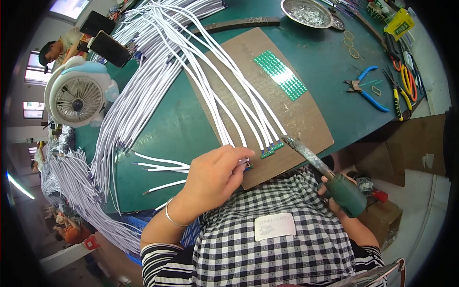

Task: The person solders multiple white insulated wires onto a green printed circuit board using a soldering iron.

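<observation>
My left hand [216,173] is closed in a pinch on a white cable, low on the brown board [306,125]. A small dark piece shows at its fingertips, partly hidden by them. In my right hand [330,193] is a soldering iron [313,160] with a green handle. Its tip lies close to the ends of several white cables [258,107]. Those ends meet a small green circuit board strip [272,150] near the board's front edge. A larger green circuit board panel [281,75] lies farther back on the brown board.
Bundled white cables [143,91] cover the table's left side beside a small fan [79,98]. A metal bowl [307,13] of silvery bits stands at the back. Blue-handled cutters [366,90] and yellow-black pliers [397,93] lie at right. Another person [60,48] is at far left.
</observation>
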Tool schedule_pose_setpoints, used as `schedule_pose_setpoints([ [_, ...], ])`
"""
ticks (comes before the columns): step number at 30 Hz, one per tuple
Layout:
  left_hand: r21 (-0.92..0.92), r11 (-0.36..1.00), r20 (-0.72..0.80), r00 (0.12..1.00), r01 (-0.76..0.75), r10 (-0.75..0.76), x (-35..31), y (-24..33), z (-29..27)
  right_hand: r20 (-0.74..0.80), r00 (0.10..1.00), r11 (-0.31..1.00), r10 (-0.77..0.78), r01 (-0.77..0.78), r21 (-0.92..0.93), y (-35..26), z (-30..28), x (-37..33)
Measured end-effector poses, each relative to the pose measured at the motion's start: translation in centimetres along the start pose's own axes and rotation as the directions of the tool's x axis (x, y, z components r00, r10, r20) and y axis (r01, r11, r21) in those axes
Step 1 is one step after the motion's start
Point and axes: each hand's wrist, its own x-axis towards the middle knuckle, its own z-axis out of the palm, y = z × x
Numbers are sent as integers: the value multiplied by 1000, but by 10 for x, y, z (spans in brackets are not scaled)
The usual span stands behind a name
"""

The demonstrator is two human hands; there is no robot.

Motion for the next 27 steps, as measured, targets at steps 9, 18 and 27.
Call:
schedule_pose_setpoints([
  [9, 195, 975, -118, 985, -103, 128, -3, -7, 22, -4, 998, 988, -55, 54, -148, 12, -1, -13],
  [18, 332, 912, -65, 959, -240, 276, -9, -8, 33, 140, 935, 932, -325, 342, -120, 38, -10, -22],
  [27, 278, 929, -75, 958, -245, 276, -7, -8, 34, 101, 949, 926, -300, 315, -207, 25, -1, -15],
])
